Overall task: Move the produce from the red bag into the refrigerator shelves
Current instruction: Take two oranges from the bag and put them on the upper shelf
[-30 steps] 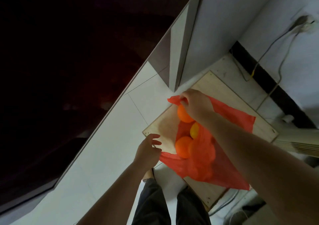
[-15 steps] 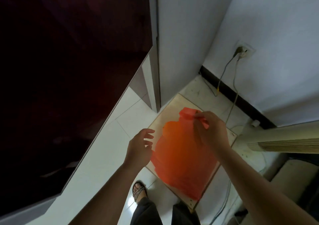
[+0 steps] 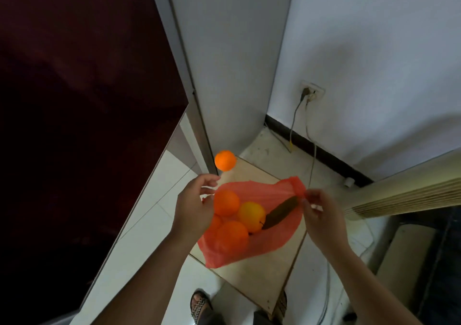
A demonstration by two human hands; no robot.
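Observation:
The red bag [image 3: 272, 239] hangs spread open between my two hands above a wooden board [image 3: 259, 279]. My left hand [image 3: 193, 208] pinches its left edge and my right hand [image 3: 321, 216] pinches its right handle. Inside lie three oranges [image 3: 225, 202], a yellow fruit [image 3: 252, 215] and a dark, elongated item [image 3: 280, 212]. One more orange [image 3: 225, 160] is outside the bag, over the board's far corner; whether it rests there I cannot tell. The refrigerator's dark red door [image 3: 82, 105] is shut at the left.
The refrigerator's grey side [image 3: 224, 62] stands straight ahead. A wall socket [image 3: 311, 93] with cables hangs on the white wall. A ribbed beige appliance [image 3: 404, 195] is at the right. My sandalled foot [image 3: 200, 304] stands on the white floor tiles.
My left hand has taken hold of the bag's left edge and both hands have pulled it open. One orange now lies outside the bag. The view has tilted upward.

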